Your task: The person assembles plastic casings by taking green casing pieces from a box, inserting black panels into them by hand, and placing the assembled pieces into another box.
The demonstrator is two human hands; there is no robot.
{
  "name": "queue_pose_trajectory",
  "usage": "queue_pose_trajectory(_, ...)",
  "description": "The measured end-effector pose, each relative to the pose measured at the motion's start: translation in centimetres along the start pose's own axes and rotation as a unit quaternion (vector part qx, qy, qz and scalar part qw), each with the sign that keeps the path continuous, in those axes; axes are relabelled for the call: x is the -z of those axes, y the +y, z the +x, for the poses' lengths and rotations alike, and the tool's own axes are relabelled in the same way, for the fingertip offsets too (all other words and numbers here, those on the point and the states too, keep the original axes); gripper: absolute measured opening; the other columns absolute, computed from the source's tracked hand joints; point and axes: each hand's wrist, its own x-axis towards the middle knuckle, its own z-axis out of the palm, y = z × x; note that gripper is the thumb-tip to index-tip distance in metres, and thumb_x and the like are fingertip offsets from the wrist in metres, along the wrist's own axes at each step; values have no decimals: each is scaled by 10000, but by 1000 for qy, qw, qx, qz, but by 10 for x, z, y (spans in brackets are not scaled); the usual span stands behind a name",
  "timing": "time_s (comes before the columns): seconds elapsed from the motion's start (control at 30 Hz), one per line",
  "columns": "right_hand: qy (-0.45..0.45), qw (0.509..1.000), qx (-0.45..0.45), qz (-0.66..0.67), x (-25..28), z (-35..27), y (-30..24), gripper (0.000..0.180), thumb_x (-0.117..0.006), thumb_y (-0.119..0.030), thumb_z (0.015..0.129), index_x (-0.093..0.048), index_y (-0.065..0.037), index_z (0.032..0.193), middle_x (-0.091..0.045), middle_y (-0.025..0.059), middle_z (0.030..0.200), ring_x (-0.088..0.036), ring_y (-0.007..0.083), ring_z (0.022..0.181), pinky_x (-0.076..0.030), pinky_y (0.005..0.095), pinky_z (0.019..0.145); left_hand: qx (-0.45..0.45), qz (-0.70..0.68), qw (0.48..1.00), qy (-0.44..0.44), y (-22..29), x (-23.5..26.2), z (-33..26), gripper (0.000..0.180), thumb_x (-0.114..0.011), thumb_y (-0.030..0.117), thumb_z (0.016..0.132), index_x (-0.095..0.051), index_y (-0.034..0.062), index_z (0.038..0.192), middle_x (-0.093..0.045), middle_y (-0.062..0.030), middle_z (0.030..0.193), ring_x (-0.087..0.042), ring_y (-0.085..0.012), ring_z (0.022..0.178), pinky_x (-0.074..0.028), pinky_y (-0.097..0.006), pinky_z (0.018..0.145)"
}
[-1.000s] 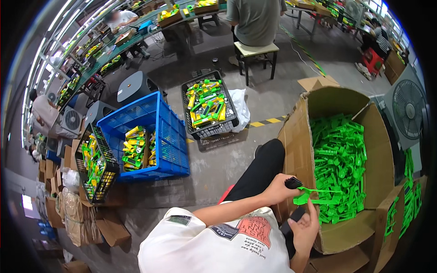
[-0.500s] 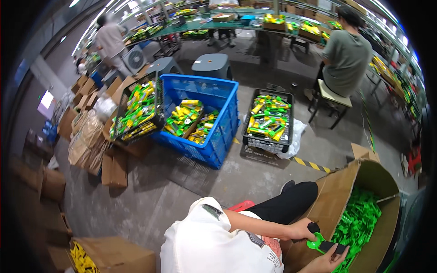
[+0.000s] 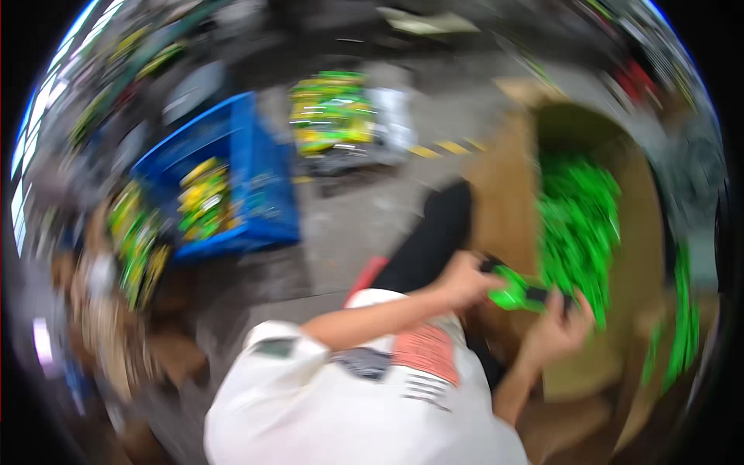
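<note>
I have two bare hands in view, both at the near left edge of one large cardboard box point(image 3: 504, 201). Between them sits one green piece point(image 3: 508, 293). The left hand point(image 3: 465, 282) has its fingers closed on the left end of that piece, with one black bit point(image 3: 490, 264) jutting up beside them. The right hand point(image 3: 561, 328) has its fingers bent in at one dark strip point(image 3: 536, 295), which runs from the green piece toward it; they look pinched, but blur hides the exact grip, so I cannot tell how tight it is.

Inside the box I see one heap of green parts point(image 3: 577, 225), too smeared for me to count. To the left I count one blue crate point(image 3: 265, 186) holding a pile of yellow-and-green items point(image 3: 205, 200), and one further pile point(image 3: 132, 229) just beside it. Another black tray point(image 3: 341, 160) bears a third pile point(image 3: 333, 112), next to one white bag point(image 3: 393, 116). I count three yellow dashes of floor tape point(image 3: 451, 146) between that bag and the box.
</note>
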Motion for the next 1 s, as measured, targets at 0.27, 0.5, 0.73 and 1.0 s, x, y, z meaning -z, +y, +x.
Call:
queue_pose_trajectory(0.27, -24, 991, 116, -58, 8, 3, 13, 173, -753, -29, 749, -604, -7, 835, -661, 92, 705, -583, 111, 500, -454, 241, 460, 16, -110, 993, 28, -5, -10, -4, 97, -692, 8, 763, -632, 0, 838, -641, -34, 773, -599, -97, 666, -476, -243, 612)
queue_pose_trajectory(0.5, -30, 991, 98, -81, 15, -2, 8, 186, -753, -21, 762, -594, 20, 849, -647, 89, 738, -575, 81, 617, -472, 232, 533, 18, -99, 994, 36, -4, -20, -5, 88, -689, 9, 762, -624, -7, 818, -632, -33, 752, -586, -92, 637, -477, -232, 600)
queue_pose_trajectory(0.73, -16, 994, 71, -86, 15, 9, 17, 184, -726, -37, 791, -545, -5, 800, -644, 90, 659, -550, 71, 462, -432, 219, 432, -8, -106, 994, 39, -9, -18, -5, 105, -709, 7, 744, -622, -9, 800, -628, -30, 734, -577, -90, 619, -479, -233, 598)
queue_pose_trajectory(1.0, -31, 999, -7, -44, 13, 11, 14, 185, -723, -31, 796, -543, 4, 815, -630, 57, 658, -521, 39, 487, -397, 183, 440, -7, -101, 993, 58, -10, -22, -5, 107, -719, 6, 740, -625, -6, 793, -629, -29, 728, -578, -87, 624, -485, -235, 608)
